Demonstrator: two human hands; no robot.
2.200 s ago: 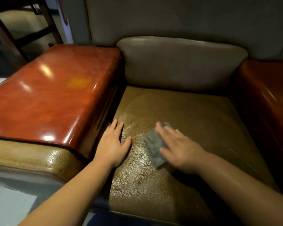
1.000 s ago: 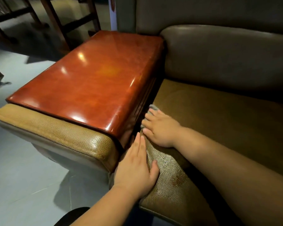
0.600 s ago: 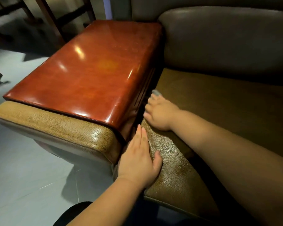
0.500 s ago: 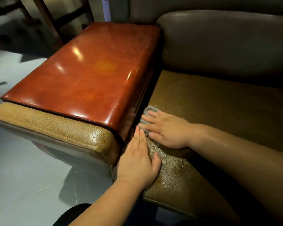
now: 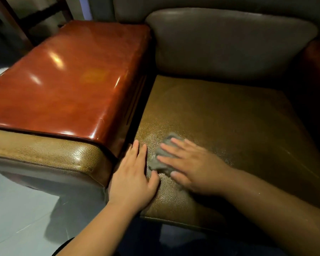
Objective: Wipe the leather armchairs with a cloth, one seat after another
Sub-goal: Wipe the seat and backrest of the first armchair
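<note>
The brown leather seat cushion (image 5: pixel 229 122) of the armchair fills the middle of the view, under a grey-brown back cushion (image 5: pixel 229 43). A small grey cloth (image 5: pixel 160 156) lies crumpled on the seat's front left part. My right hand (image 5: pixel 190 169) presses flat on the cloth with straight, spread fingers and covers most of it. Just left of it, my left hand (image 5: pixel 135 174) rests flat on the seat's front left corner, fingers straight, beside the armrest. The leather near the cloth shows a damp sheen.
A glossy red-brown wooden armrest top (image 5: pixel 68 80) sits left of the seat, with a tan leather front pad (image 5: pixel 44 152) below it. A second wooden armrest (image 5: pixel 318 58) stands at the right edge. Grey floor (image 5: pixel 13 209) lies at the lower left, dark wooden chair legs (image 5: pixel 13 19) behind.
My right hand slid the cloth away from the gap by the armrest, back toward the seat's front left area. My left hand has stayed planted on the corner.
</note>
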